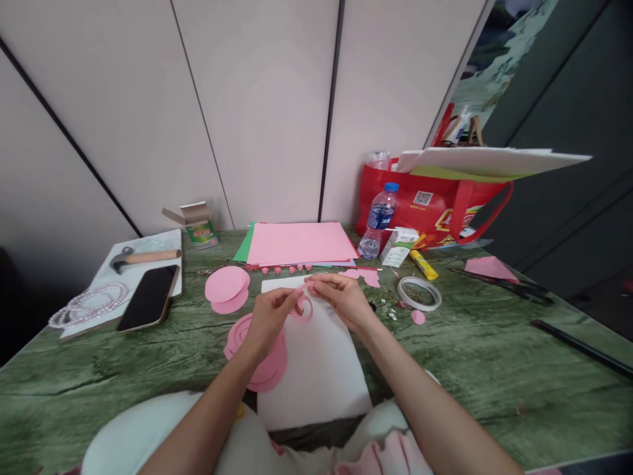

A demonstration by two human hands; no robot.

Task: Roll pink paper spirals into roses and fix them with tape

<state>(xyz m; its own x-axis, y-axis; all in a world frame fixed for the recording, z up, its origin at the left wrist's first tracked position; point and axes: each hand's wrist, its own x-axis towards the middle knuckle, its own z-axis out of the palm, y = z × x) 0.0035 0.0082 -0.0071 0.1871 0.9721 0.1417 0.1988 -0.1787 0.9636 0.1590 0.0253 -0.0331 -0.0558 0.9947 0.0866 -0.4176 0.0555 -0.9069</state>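
My left hand and my right hand meet over a white sheet on the green table. Both pinch a curled pink paper strip that loops between the fingertips. Under my left wrist lies a pink paper spiral, partly hidden by the arm. Left of the hands, pink paper circles lie stacked. A small pink disc rests to the right of my right hand.
At the back lie pink and green paper sheets, a water bottle, a small carton, a glue stick, a tape roll and a red bag. To the left: phone, hammer, beads. Scissors lie right.
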